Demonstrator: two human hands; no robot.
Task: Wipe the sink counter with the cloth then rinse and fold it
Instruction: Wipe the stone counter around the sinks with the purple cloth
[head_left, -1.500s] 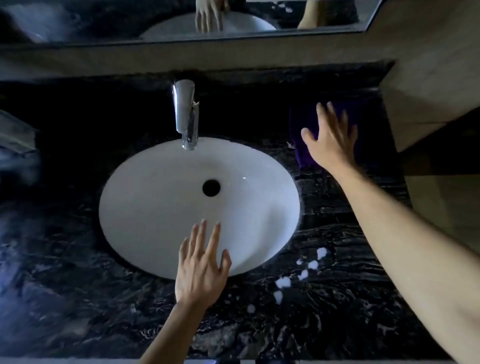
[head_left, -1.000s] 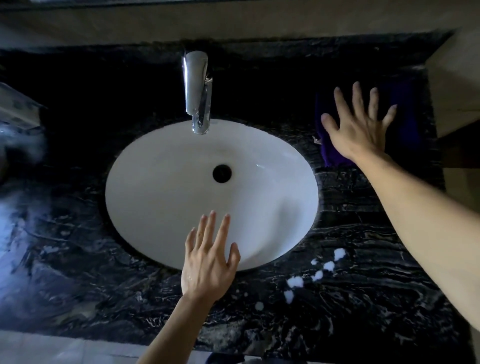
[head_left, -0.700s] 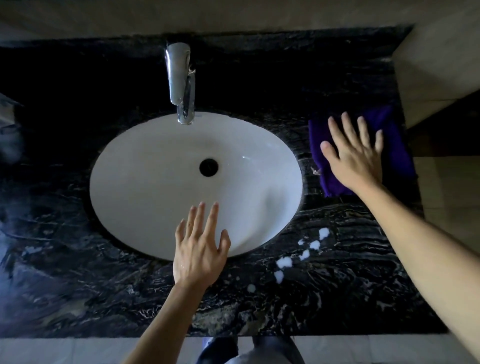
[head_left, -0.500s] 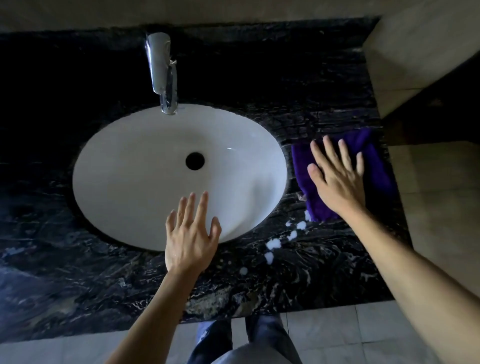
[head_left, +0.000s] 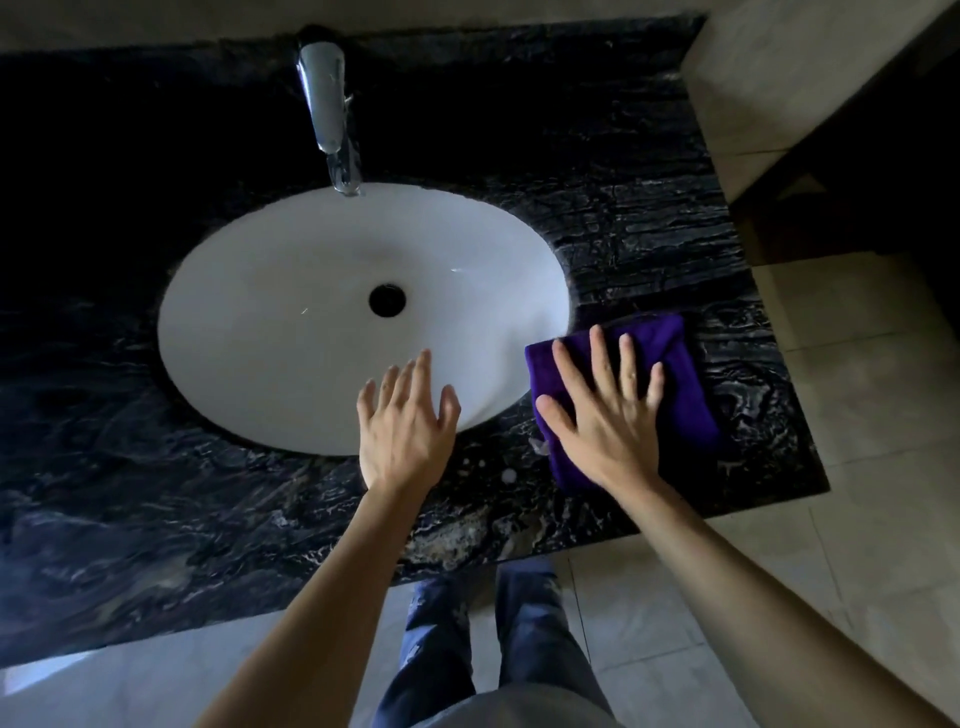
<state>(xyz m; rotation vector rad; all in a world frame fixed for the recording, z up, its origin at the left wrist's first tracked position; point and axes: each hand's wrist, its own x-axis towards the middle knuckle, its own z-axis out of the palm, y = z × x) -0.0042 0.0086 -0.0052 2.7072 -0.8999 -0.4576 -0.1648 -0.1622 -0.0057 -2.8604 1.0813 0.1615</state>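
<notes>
Black marble counter (head_left: 675, 218) carries the purple cloth (head_left: 670, 374) right of the white basin (head_left: 291, 322), long axis running front to back, flat under the spread right hand (head_left: 602, 415), while the open left hand (head_left: 405, 426) seems to hover over the basin's near rim.

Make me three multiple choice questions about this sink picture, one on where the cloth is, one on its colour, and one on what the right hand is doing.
1. Where does the cloth lie?
A. in the basin
B. on the counter to the right of the basin
C. draped over the tap

2. What colour is the cloth?
A. purple
B. yellow
C. white

3. What is the right hand doing?
A. pinching the tap
B. hanging clear of everything
C. pressing flat on the cloth with spread fingers

Answers:
1 B: the cloth rests on the dark marble counter just past the right rim of the white basin.
2 A: it is plainly deep purple.
3 C: the fingers lie straight and spread on top of the cloth, while the left hand is open at the basin's front edge.
</notes>
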